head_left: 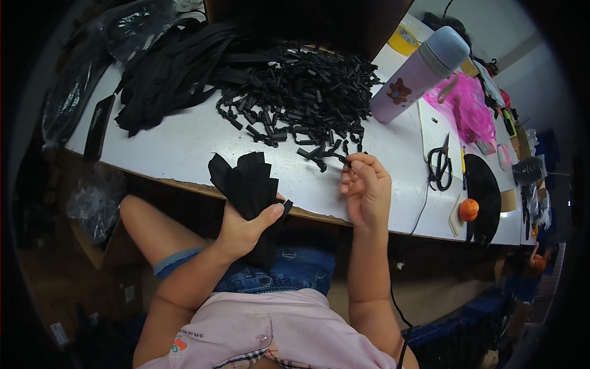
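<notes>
My left hand (249,224) is closed round a bundle of black fabric strips (244,181), whose cut ends fan out above the fist at the table's front edge. Further right, my right hand (367,187) pinches a small black piece (345,161) at the near edge of a heap. That heap of small black pieces (307,92), tube-like and linked by short loops, spreads over the middle of the white table (184,150). More long black strips (175,77) lie in a pile at the left. What exactly the pinched piece is, the fingers partly hide.
Right of the heap stands a lilac bottle (409,83). Past it lie a pink plastic bag (464,107), black scissors (440,167) on a lined notebook, an orange fruit (468,210) and a yellow tape roll (403,40). A flat black bar (98,128) is at the left edge.
</notes>
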Tool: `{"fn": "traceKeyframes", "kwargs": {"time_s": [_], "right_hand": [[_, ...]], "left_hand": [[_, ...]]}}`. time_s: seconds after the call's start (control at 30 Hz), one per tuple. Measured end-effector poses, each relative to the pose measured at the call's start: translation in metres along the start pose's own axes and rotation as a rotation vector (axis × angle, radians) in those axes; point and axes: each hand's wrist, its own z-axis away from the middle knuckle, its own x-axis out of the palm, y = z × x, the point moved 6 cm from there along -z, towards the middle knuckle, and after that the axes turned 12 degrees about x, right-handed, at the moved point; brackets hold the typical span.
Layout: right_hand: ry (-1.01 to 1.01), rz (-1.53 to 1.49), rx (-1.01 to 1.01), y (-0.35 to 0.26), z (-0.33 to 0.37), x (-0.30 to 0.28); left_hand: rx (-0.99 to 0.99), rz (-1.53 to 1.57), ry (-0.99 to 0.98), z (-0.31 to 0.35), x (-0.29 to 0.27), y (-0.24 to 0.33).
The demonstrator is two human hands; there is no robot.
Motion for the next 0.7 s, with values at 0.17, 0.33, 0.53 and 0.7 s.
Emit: {"fn": "traceKeyframes", "kwargs": {"time_s": [0.17,0.33,0.53,0.7], "right_hand": [[-0.133,0.177,0.078,0.035,0.026,0.038],[-0.191,0.674,-0.431,0.027,0.049,0.063],[-0.186,0.866,-0.613,0.025,0.054,0.069],[-0.186,0.787,-0.576,0.029,0.053,0.068]], "left_hand": [[0.001,0.035,0.032,-0.001,0.002,0.000],[0.091,0.042,0.026,-0.002,0.004,0.008],[0.159,-0.047,0.015,-0.001,0.001,0.014],[0.147,-0.085,0.014,0.003,-0.003,0.008]]}}
